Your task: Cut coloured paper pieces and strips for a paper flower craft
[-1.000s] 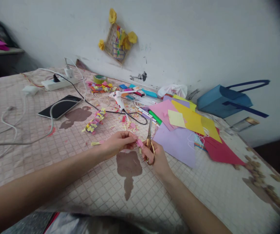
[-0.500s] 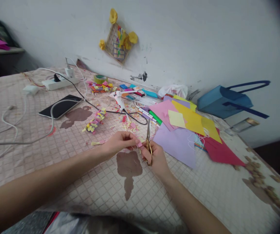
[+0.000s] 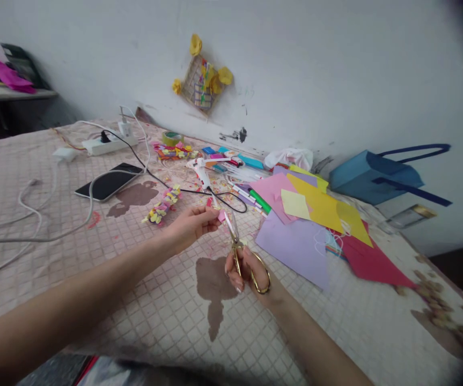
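Across the pale pink gridded cover point(image 3: 328, 327), a black smartphone point(image 3: 108, 181) lies at the far left, near a white power strip point(image 3: 108, 145) and loops of white cable point(image 3: 34, 236). Toward the middle sits a strip of yellow and pink paper flowers point(image 3: 162, 206), with a white hot-glue gun point(image 3: 201, 171) beyond it. The left hand point(image 3: 191, 228) pinches a small pink paper scrap point(image 3: 221, 216) between thumb and fingertips, above the cover. Just to its right, the right hand point(image 3: 247, 271) is closed on gold-handled scissors point(image 3: 237, 249), their slim blades angled up and left, tips at the scrap; the two hands are close but apart. Farther right, a lilac paper sheet point(image 3: 291, 252) overlaps a pink paper sheet point(image 3: 269, 190), a yellow paper sheet point(image 3: 315, 195) and a red paper sheet point(image 3: 370, 262). A blue bag with navy handles point(image 3: 376, 177) stands against the white wall point(image 3: 336, 80).
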`<state>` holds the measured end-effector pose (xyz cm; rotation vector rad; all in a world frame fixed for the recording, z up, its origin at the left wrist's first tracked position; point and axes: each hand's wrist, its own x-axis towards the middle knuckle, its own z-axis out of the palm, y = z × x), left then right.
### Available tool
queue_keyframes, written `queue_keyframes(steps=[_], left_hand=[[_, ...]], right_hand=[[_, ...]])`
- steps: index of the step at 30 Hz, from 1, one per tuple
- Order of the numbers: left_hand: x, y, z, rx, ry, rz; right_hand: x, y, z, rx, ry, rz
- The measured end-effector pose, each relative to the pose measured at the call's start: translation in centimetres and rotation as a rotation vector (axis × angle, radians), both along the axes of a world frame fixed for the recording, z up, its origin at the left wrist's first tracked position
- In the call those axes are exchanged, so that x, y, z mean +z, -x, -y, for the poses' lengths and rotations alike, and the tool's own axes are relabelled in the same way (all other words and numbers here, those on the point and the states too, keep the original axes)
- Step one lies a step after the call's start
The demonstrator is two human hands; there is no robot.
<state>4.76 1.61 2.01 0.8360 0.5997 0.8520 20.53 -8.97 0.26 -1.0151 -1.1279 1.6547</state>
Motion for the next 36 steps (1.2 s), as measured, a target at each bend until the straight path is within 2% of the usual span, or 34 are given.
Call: queue_keyframes(steps=[9,16,23,36], left_hand=[[0.01,0.38,-0.79,0.059,-0.031,0.025],[0.07,0.28,-0.59,0.037,-0.099,-0.008],[0.11,0.13,-0.23,-0.023,-0.264,-0.142],[-0.31,0.28,-0.45,-0.073,-0.394,-0.215]], right_hand=[[0.29,0.0,-0.04,0.038,0.061,-0.008],[-0.41,-0.29,-0.44,0.066,0.122,-0.089],[0.18,-0.26,-0.26,0.065,0.113,-0.188],[-0.17,-0.37,-0.46,0.023,0.112,-0.145]])
